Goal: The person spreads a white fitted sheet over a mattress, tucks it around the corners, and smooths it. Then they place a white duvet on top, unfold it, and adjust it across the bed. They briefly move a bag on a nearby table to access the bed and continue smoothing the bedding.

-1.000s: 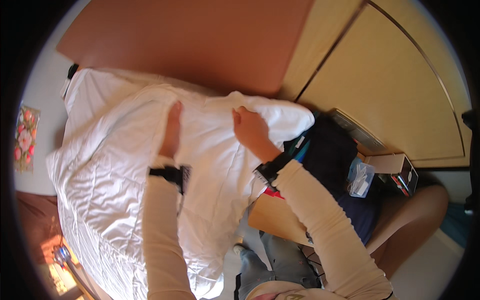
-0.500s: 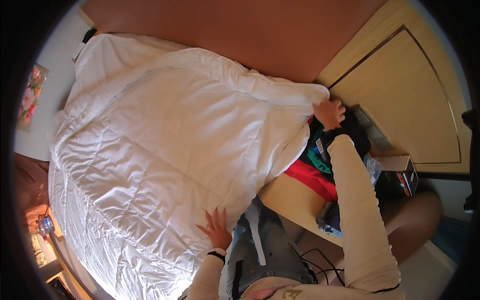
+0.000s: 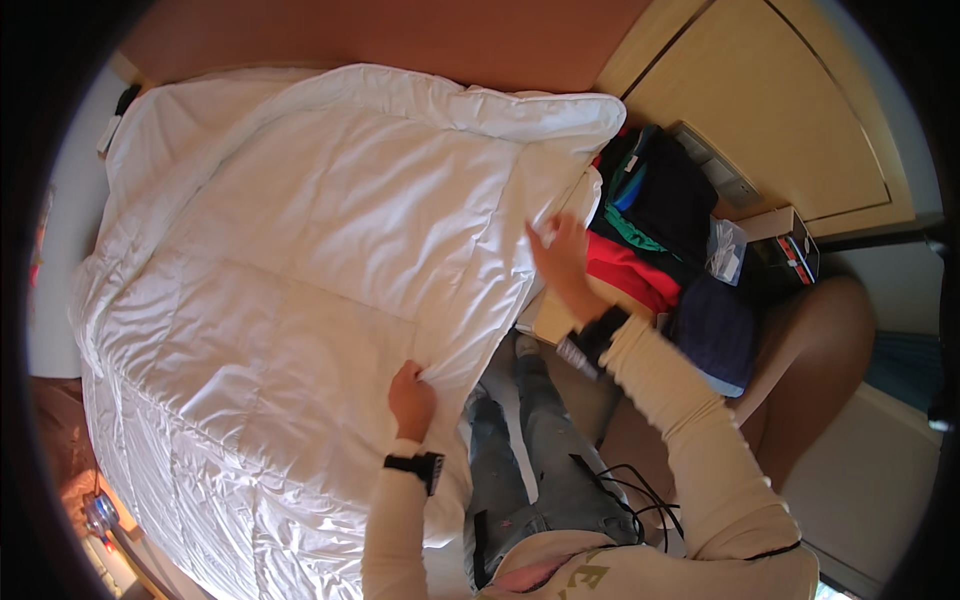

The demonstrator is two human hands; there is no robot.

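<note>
A white duvet (image 3: 330, 220) spreads over the bed, quilted and wrinkled, with a thick rolled edge along its far side. Near its right side, my left hand (image 3: 411, 400) is closed in a fist, pinching a fold of the cover so that creases run out from it. My right hand (image 3: 562, 255), a little blurred, hovers at the duvet's right edge; thumb and fingers are apart and I see nothing held between them. Both wrists carry black bands.
To the right, folded clothes in black, red (image 3: 630, 272) and green lie on a wooden surface beside a dark blue cloth (image 3: 714, 335). A clear plastic bag (image 3: 726, 250) and a small box (image 3: 790, 245) stand by the wooden panel (image 3: 760, 100). A brown curved chair (image 3: 820, 350) is closer.
My right hand has left the duvet's far right corner and come nearer along its edge. My left hand, spread flat before, has moved farther away and closed on the cover.
</note>
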